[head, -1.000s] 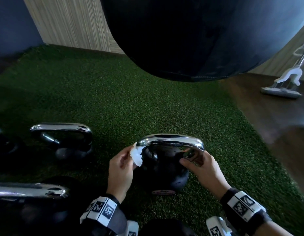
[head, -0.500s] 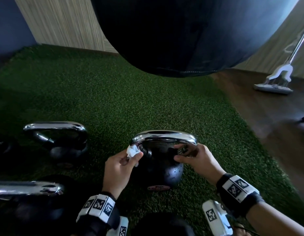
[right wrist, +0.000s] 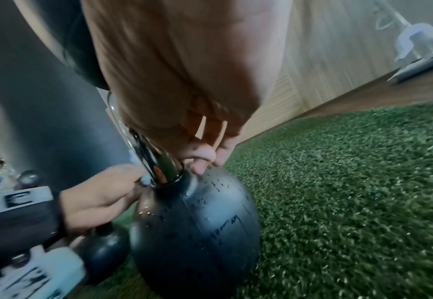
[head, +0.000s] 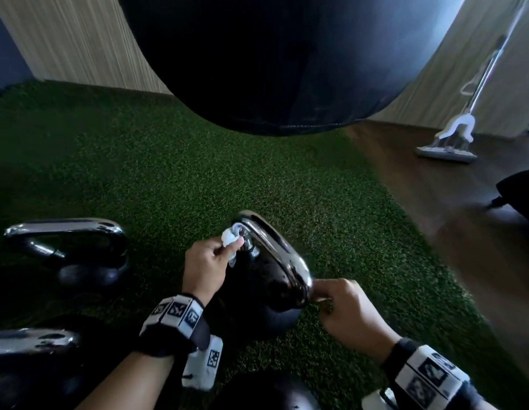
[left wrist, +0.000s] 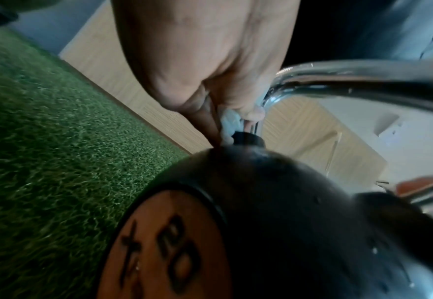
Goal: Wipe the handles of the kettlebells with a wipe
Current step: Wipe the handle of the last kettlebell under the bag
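- Two spare kettlebells [head: 76, 255] are sitting on the turf [head: 168, 179] well to the left, their chrome handles lying roughly left-right, out of reach of either hand for now.
- The left hand [head: 204, 267] is pinching a bunched white wipe [head: 231, 238] between thumb and fingers and pressing it against the far left leg of the handle [head: 275, 253], just above where that leg is meeting the black ball.
- The kettlebell [head: 269, 291] being worked is standing between the two hands, its handle running on a diagonal from far-left to near-right, so the unwiped run is probably lying away from the left hand, toward the right one.
- The right hand [head: 346, 309] is curling its fingers round the near right end of the handle, apparently steadying the bell; it is sitting where the wipe would be heading, so it would likely need to be giving way.
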A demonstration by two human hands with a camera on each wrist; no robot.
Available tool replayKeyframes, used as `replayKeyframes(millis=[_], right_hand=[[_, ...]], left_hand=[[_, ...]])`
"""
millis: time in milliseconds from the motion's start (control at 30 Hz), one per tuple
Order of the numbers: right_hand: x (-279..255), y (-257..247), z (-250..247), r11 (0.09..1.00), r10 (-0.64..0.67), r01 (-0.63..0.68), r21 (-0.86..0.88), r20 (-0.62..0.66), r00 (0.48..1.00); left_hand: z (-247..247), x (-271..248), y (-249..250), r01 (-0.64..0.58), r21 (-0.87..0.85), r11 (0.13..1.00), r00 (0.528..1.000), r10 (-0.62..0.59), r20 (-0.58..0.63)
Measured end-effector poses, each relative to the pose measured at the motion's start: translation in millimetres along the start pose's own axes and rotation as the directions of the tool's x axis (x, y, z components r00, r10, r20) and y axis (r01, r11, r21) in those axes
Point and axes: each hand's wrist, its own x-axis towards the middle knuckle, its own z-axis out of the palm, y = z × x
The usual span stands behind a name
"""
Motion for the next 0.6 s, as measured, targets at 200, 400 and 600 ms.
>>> replayKeyframes(millis=[200,400,600], right_hand=[[6.8,-21.3,10.0,0.993,-0.114,0.115,-0.006,0.095,0.989],[41.4,-8.6,7.9,0.990,0.064,-0.053,0.128,-0.082,0.995],[55.6,14.3,31.5,0.987,0.116,-0.124,0.102,0.082,0.990]], left_hand=[[15.3,12.0,26.0,-0.044,0.009,0.999,0.994,0.043,0.102],[-2.8,13.0,32.5,0.346,-0.373,0.861,0.865,-0.138,0.482],[2.1,14.7,54.8,0.098,-0.017,0.995,0.945,-0.088,0.316]])
